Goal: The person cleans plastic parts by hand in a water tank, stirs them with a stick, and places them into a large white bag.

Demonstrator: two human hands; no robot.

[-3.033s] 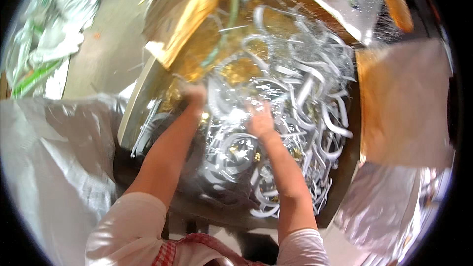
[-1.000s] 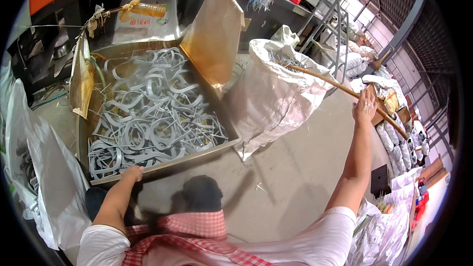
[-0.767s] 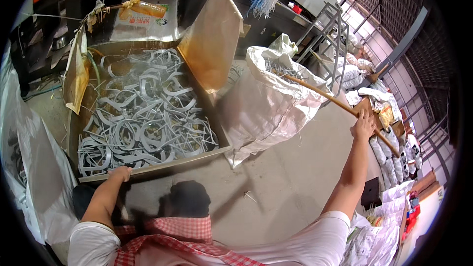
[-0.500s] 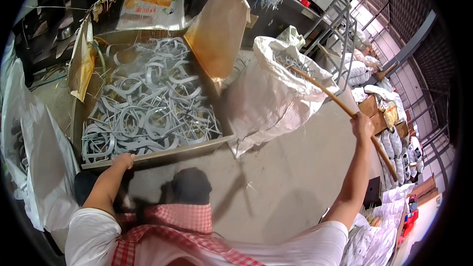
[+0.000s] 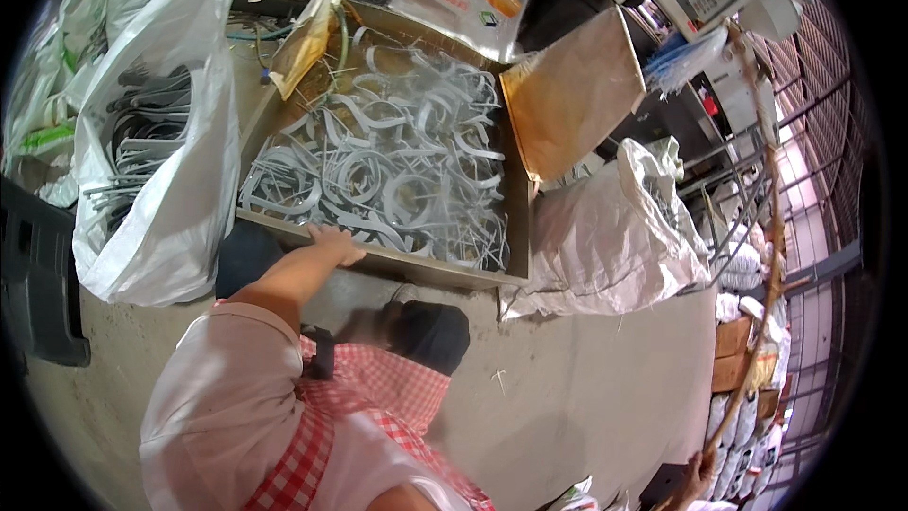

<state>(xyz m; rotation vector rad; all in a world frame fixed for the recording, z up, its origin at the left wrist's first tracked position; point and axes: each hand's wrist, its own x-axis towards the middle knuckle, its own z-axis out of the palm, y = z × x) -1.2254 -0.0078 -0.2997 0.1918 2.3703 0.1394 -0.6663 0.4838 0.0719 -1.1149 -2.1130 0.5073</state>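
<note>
One long stick (image 5: 777, 227) in the right hand (image 5: 695, 481).
It points up and away from that hand, whose fingers wrap round it. The left hand (image 5: 336, 244) grips one bin (image 5: 430, 271) by its near edge. Beyond it lie many grey strips (image 5: 392, 191); one sack (image 5: 210, 227) sits on its left.

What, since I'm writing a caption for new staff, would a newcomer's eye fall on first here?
Probably the tangled heap of curved grey strips filling the rectangular metal-looking tray near the centre, with the person's left hand at its near rim. Next might come the long brown wooden-looking pole rising along the right side, its lower part in the right hand. At left, a tall white plastic sack gapes open on dark grey strips.
</note>
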